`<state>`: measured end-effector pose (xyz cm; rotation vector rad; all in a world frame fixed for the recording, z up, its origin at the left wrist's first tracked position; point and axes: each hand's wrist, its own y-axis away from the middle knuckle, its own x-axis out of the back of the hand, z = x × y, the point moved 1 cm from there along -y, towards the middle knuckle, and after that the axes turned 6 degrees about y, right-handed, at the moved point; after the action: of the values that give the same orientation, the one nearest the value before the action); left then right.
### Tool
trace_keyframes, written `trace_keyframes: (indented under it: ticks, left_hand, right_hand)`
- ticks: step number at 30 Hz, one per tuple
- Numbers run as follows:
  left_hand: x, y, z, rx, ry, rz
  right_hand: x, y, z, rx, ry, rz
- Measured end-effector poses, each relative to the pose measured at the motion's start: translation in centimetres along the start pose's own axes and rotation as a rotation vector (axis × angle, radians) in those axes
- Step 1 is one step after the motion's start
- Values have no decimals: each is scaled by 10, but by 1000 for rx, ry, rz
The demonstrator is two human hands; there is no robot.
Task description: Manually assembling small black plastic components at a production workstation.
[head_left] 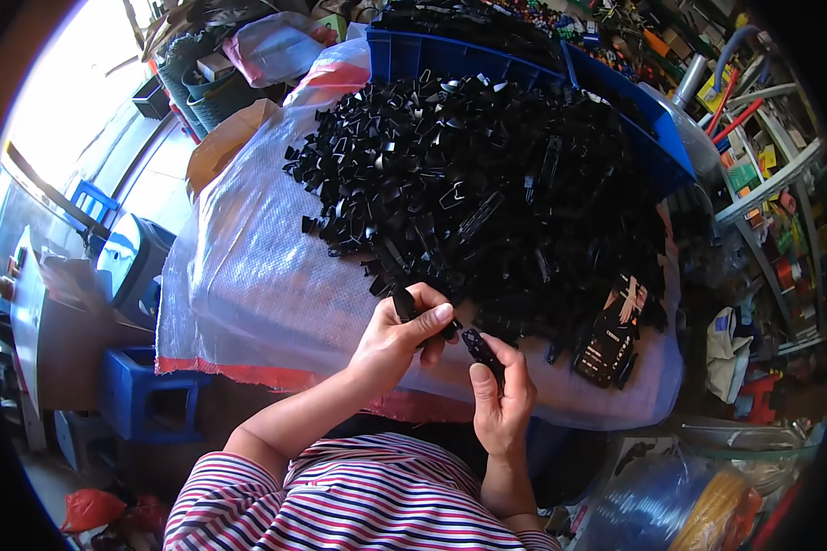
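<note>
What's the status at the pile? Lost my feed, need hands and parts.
Left hand fingers pinching a black plastic piece. Right hand gripping another black strip. Heap of black parts on white woven sack directly ahead, nothing between.

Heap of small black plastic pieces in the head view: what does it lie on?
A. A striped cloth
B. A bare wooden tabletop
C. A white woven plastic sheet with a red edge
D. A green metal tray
C: the heap of small black plastic pieces lies on a white woven plastic sheet whose near edge is red, spread in front of a blue plastic crate.
</note>
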<state>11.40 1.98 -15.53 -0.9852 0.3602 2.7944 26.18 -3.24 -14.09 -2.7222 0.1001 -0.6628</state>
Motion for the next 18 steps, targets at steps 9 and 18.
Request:
trace_keyframes:
  ticks: [9, 18]
  left_hand:
    - [-1, 4, -3, -76, -106, 10]
    - [-12, 18, 1, -398, -562, -22]
  right_hand:
    - [-3, 1, 3, -9, 17, -7]
    - [-19, 7, 0, -51, 22, 32]
